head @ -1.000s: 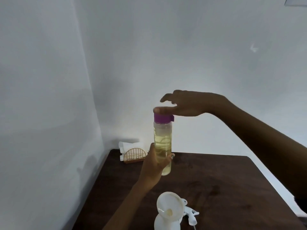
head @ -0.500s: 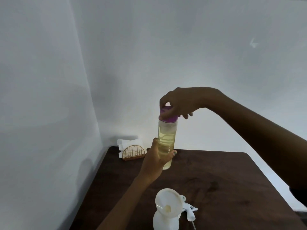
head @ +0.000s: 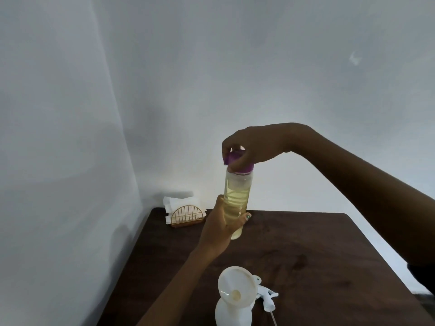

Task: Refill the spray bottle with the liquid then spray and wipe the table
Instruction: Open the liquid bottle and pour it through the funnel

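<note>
My left hand (head: 217, 229) grips the lower half of a clear bottle (head: 237, 194) of pale yellow liquid, held upright above the dark wooden table (head: 306, 250). My right hand (head: 254, 145) comes from the right and its fingers curl round the bottle's purple cap (head: 237, 162) from above. Near the table's front edge stands the white spray bottle (head: 233, 312) with a white funnel (head: 236, 287) seated in its neck. The white trigger sprayer head (head: 267, 300) lies on the table just right of it.
A gold wire holder (head: 187, 216) with white napkins (head: 180, 202) stands in the table's far left corner. White walls close in behind and along the left side. The table's right edge runs diagonally toward the lower right.
My right hand went from resting flat over the purple cap to curling its fingers round it. The bottle has tilted and shifted slightly; the camera view has dipped a little.
</note>
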`<move>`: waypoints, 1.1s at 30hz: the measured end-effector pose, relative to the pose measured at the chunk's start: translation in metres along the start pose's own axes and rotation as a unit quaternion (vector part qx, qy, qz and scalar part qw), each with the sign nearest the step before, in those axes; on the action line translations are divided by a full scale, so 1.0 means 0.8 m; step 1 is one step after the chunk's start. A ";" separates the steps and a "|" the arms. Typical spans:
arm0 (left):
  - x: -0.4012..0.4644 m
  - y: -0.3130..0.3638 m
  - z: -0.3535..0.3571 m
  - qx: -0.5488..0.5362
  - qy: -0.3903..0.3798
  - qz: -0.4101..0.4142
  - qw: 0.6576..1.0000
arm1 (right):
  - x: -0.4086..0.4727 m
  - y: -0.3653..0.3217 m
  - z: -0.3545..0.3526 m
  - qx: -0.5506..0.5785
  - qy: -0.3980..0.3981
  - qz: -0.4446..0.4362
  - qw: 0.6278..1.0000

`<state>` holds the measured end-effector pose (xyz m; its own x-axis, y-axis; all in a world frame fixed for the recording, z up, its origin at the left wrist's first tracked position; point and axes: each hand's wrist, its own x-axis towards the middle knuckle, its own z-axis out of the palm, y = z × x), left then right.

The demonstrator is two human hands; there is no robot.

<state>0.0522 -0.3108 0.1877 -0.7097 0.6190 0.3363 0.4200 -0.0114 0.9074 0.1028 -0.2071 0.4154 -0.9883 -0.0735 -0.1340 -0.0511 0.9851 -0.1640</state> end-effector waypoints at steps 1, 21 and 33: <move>0.000 0.000 0.001 -0.002 -0.003 -0.001 1.000 | -0.006 0.000 -0.004 0.012 -0.021 -0.025 0.999; -0.005 -0.004 0.009 0.000 -0.007 -0.003 1.000 | -0.027 -0.005 0.001 0.088 0.051 -0.034 0.994; -0.007 -0.008 0.006 0.007 -0.024 -0.009 1.000 | -0.027 0.004 0.003 0.052 -0.093 0.047 0.993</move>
<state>0.0558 -0.3102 0.1786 -0.6892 0.6564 0.3068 0.4154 0.0109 0.9096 0.1241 -0.2027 0.4155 -0.9440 -0.0198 -0.3293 0.0641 0.9682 -0.2418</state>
